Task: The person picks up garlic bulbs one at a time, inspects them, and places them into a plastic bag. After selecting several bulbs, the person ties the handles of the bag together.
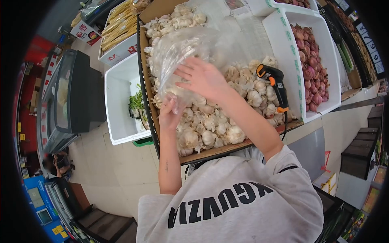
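Note:
A clear plastic bag [182,44] is spread over the garlic bulbs [208,127] heaped in a wide cardboard-lined bin. My left hand [170,113] pinches the lower edge of this bag near the bin's left side. Just above and to the right, my right hand [202,79] has its fingers spread, lying against or just over the plastic. To the right of both hands, a black and orange handheld scanner [277,87] with a cable rests on the garlic.
On the right, a white foam box [332,77] holds red onions [312,69]. Left of the bin stands another white box [117,93] with green vegetables [137,101]. A person [63,164] is at the far left.

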`<action>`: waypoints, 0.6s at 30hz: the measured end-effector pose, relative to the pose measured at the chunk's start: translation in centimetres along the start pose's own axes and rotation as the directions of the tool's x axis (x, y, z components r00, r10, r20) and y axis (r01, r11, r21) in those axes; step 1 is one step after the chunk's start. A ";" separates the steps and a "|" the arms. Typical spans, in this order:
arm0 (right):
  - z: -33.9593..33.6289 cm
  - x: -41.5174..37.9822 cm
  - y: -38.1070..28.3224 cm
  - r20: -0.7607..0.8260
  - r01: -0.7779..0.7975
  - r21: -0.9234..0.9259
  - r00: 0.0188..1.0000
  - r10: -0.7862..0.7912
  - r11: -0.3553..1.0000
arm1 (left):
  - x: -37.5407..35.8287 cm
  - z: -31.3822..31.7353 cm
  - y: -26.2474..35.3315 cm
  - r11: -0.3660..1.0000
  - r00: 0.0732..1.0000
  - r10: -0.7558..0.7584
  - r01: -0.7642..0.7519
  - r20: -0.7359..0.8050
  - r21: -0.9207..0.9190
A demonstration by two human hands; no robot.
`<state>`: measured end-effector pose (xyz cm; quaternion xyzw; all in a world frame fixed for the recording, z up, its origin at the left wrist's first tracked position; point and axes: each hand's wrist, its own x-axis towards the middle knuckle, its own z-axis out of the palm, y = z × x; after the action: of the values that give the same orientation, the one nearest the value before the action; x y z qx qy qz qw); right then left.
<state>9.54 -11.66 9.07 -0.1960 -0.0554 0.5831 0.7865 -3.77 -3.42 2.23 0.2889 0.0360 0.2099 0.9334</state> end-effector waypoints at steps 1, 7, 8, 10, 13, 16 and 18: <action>0.1 -0.6 -0.4 0.002 -0.010 -0.003 1.000 0.010 1.000 | 0.1 -0.4 0.0 1.000 0.999 0.000 -0.001 0.035 0.019; 0.8 -5.7 -1.6 0.257 -0.073 0.139 0.966 0.035 0.988 | -0.1 -0.1 -0.5 1.000 1.000 -0.025 0.025 0.008 0.019; 1.1 -6.4 -1.7 0.286 -0.072 0.187 0.958 0.016 0.980 | -0.1 0.0 -0.6 0.999 0.998 -0.050 0.050 0.028 0.016; 1.4 -7.4 -1.8 0.309 -0.071 0.237 0.951 -0.006 0.969 | 0.0 0.6 -0.6 0.998 0.998 -0.061 0.060 0.027 0.017; 1.7 -8.3 -1.6 0.392 -0.059 0.253 0.919 -0.046 0.966 | 0.0 -0.1 -0.6 0.997 0.996 -0.082 0.081 0.041 0.019; 2.2 -8.9 -1.7 0.475 -0.061 0.204 0.879 -0.044 0.977 | 0.1 -0.1 -0.7 0.996 0.996 -0.080 0.079 0.030 0.047; 2.4 -9.3 -1.6 0.596 -0.051 0.123 0.803 -0.033 0.991 | 0.0 -0.1 -0.7 0.995 0.998 -0.065 0.064 0.003 0.076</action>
<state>7.34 -20.17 13.14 0.0496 -0.2598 0.6212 0.7376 -3.50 -3.83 1.76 0.3234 0.0507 0.1774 0.9281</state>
